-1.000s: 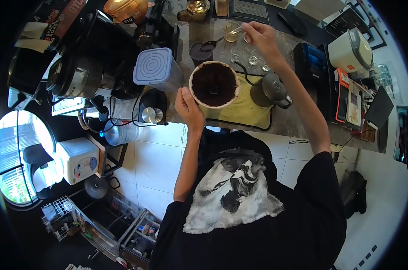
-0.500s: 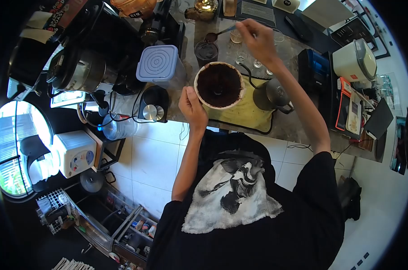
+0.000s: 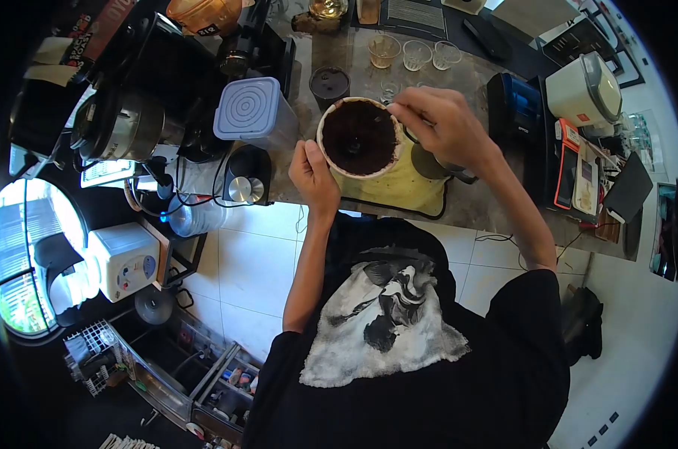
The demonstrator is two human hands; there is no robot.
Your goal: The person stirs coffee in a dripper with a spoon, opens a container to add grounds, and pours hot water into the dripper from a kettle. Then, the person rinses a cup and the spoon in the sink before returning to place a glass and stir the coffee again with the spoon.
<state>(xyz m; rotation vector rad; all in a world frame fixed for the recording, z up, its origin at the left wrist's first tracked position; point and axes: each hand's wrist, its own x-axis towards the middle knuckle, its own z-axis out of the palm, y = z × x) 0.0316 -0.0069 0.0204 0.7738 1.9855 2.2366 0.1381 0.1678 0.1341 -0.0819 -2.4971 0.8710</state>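
My left hand [image 3: 314, 178] is closed on the left side of a white round container [image 3: 396, 156], tipped so that its mouth faces me. Dark brown coffee grounds [image 3: 358, 142] coat its inside. At the right rim, my right hand [image 3: 445, 126] pinches a spoon [image 3: 385, 117], whose bowl end is at the grounds and hard to make out. Just behind the container stands a dark cup [image 3: 330, 84] with dark contents. Partly hidden below my right hand, a grey gooseneck kettle [image 3: 429, 163] rests by a yellow-green cloth [image 3: 406, 191].
Several clear glasses [image 3: 416, 55] stand farther back on the counter. On the left are a lidded plastic tub [image 3: 247, 111], a black device with silver knobs [image 3: 245, 187] and a coffee machine [image 3: 122, 120]. A blue-black device [image 3: 515, 108] and a cream bin [image 3: 584, 88] are at the right.
My right hand has come down from above the dark cup with the spoon, to the container's right rim. My left hand stays on the container. The view has shifted slightly.
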